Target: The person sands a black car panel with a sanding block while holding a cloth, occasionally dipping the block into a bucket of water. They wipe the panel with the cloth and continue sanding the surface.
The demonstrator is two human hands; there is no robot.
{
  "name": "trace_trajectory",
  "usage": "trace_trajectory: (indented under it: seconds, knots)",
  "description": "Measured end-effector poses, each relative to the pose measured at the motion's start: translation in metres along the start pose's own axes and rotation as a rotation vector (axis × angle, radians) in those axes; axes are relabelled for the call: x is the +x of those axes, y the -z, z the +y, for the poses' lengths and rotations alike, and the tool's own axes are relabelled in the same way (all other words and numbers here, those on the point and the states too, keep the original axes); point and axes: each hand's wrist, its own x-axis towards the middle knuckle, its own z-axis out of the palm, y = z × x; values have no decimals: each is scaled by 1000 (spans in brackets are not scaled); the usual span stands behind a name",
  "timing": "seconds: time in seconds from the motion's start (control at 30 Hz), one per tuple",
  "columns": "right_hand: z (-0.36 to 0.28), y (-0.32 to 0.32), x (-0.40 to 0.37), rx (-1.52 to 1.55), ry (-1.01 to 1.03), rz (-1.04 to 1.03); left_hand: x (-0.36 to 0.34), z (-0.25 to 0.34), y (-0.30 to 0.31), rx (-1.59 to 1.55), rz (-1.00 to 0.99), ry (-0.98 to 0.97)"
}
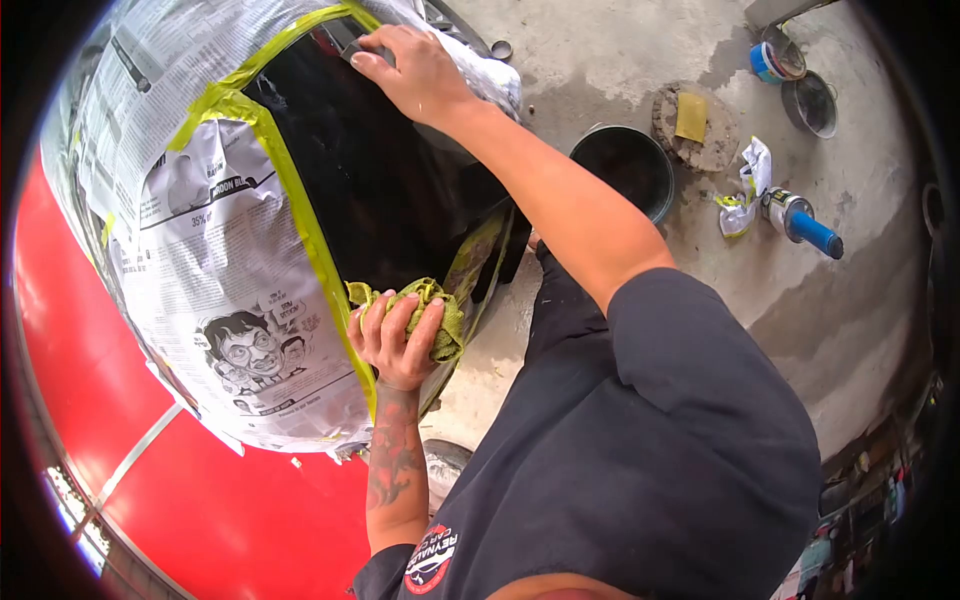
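Note:
A glossy black car panel (365, 170) is framed by yellow-green masking tape (297, 200) and newspaper (240, 300). My left hand (398, 335) is closed around a crumpled yellow-green cloth (437, 315) at the panel's lower edge. At the panel's far upper end, my right hand (425, 80) rests with bent fingers and the thumb apart. A small greyish piece shows by its fingertips, but I cannot make out what it is.
A black bucket (625, 170) stands on the concrete floor, beside a round slab with a yellow block (691, 117). Further right are a blue-and-white tub (778, 62), a dark bowl (810, 103), a crumpled wrapper (748, 190) and a can with a blue top (803, 222). Red bodywork (240, 510) lies lower left.

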Motion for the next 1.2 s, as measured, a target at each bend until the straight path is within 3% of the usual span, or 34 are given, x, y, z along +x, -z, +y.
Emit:
trace_trajectory:
  seconds: [0.17,0.23,0.37,0.53,0.7,0.8,0.87,1.03,1.1,1.2]
  knots:
    - [-2,-22,51,-48,-115,-71,0,1,0,2,-3,9]
    - [0,-16,54,-25,-132,-170,-4,0,1,3,-15,5]
    - [-1,6,7,7,-77,-80,0,1,0,-4,-2,19]
    - [-16,-4,57,-8,-219,-245,-1,1,0,-1,-13,14]
    - [-15,40,-44,-37,78,-120,-3,-1,-2,-1,-3,5]
    - [-52,88,-118,-120,139,-147,-2,-2,-1,1,-5,0]
    - [-57,94,-129,-128,146,-168,0,-1,0,7,-9,-4]
    - [-29,38,-30,-191,264,-75,0,1,1,1,-12,12]
    - [-20,9,21,-226,247,-79,0,1,0,0,-12,10]
    - [-42,17,27,-125,131,-136,0,0,1,-5,-2,3]
